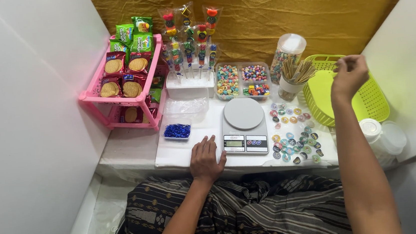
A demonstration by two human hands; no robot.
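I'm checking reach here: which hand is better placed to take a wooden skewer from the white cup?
Right. The right hand is raised beside the white cup of wooden skewers, while the left hand lies flat by the white kitchen scale.

In front of you is a low white tabletop (135,151). On it stand a pink rack (120,87) far left, a kitchen scale (244,126) at the middle, candy trays (242,80) beyond it, round stickers (293,132) and a green basket (346,95) right. Your left hand (205,158) rests flat beside the scale.
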